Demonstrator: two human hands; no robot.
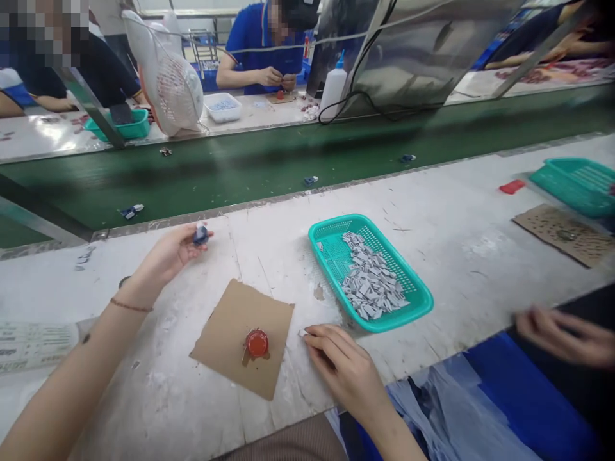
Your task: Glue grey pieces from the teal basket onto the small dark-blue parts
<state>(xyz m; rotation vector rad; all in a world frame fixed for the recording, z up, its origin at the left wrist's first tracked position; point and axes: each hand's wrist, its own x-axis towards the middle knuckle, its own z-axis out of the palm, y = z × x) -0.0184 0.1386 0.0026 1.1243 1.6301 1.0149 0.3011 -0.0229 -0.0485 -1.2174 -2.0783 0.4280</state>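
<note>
My left hand [180,250] is raised near the table's far edge, its fingers around a small dark blue and white part [200,234]. Lower right of it, my right hand [339,362] pinches a small pale grey piece [302,333] just above the table. Between the hands lies a square of brown cardboard [230,314], with a round red pot [257,344] on it and a brownish stain beside the pot. A teal plastic basket [323,259] stands beyond my right hand. Many small flat grey pieces [375,285] are heaped in it.
A green conveyor belt [259,169] runs past the table, carrying several small blue and white parts. Across it, a co-worker [254,48] bends over small work near a white bottle [333,86]. At right, another person's hand [567,333] hangs near a second teal basket [571,186] and cardboard [557,234].
</note>
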